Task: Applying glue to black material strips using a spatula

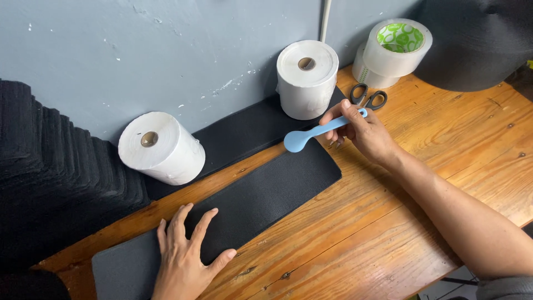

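My left hand [186, 253] lies flat, fingers spread, on a long black foam strip [266, 194] that stretches across the wooden table [388, 222]. My right hand [361, 130] holds a light blue plastic spoon [313, 133] by its handle. The spoon's bowl hovers over the far end of the strip. A second black strip [239, 136] lies along the wall behind the first.
Two white paper rolls [161, 147] [306, 78] rest on the rear strip by the grey wall. Scissors [367, 97] lie behind my right hand, next to large clear tape rolls [395, 47]. A stack of black foam sheets [50, 172] fills the left side.
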